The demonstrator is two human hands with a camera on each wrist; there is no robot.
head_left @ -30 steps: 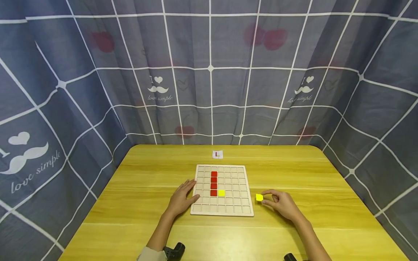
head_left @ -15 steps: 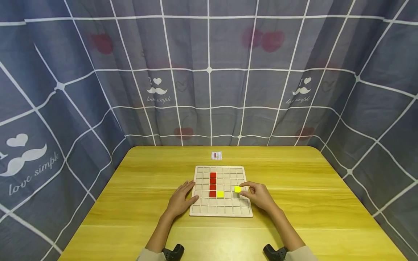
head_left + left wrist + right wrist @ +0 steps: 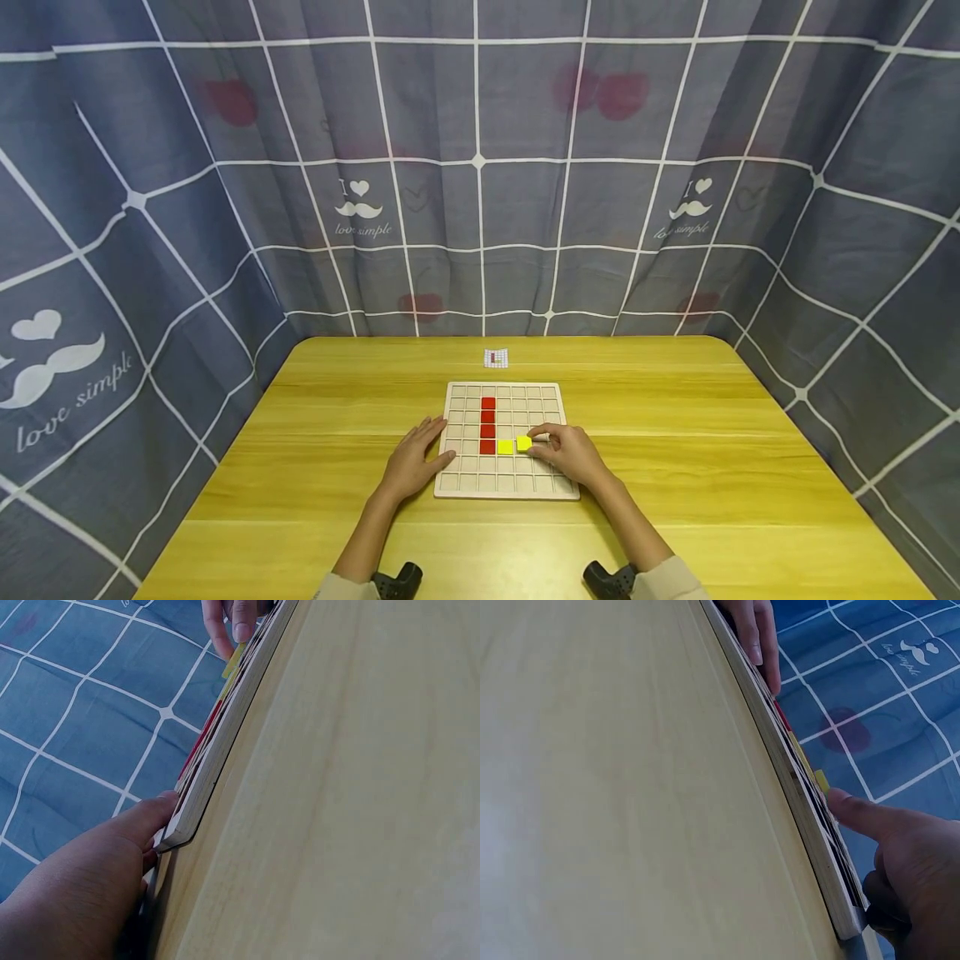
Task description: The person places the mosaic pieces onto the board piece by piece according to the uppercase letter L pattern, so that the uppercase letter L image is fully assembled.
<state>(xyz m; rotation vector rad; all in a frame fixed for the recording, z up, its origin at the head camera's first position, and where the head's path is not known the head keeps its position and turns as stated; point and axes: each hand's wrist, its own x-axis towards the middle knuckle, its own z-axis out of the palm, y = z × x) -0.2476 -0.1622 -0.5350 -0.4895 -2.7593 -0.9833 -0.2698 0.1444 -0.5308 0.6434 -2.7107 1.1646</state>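
Observation:
A pale wooden grid board lies on the table in the head view. Several red square tiles form a column in its cells, and one yellow tile sits right of the lowest red one. Between thumb and fingers my right hand pinches a second yellow tile, held over the neighbouring cell; it stands slightly tilted above the board in the right wrist view, near the thumb. My left hand rests along the board's left edge, fingers extended, its thumb on the rim.
Behind the board, a small printed card with a grid and coloured squares lies on the wooden table. A grey-blue checked curtain surrounds the table's back and sides. Dark devices are strapped at both wrists.
My right hand has carried the yellow tile leftward, from beside the board to over the cell right of the placed yellow tile. My left hand has stayed at the board's edge.

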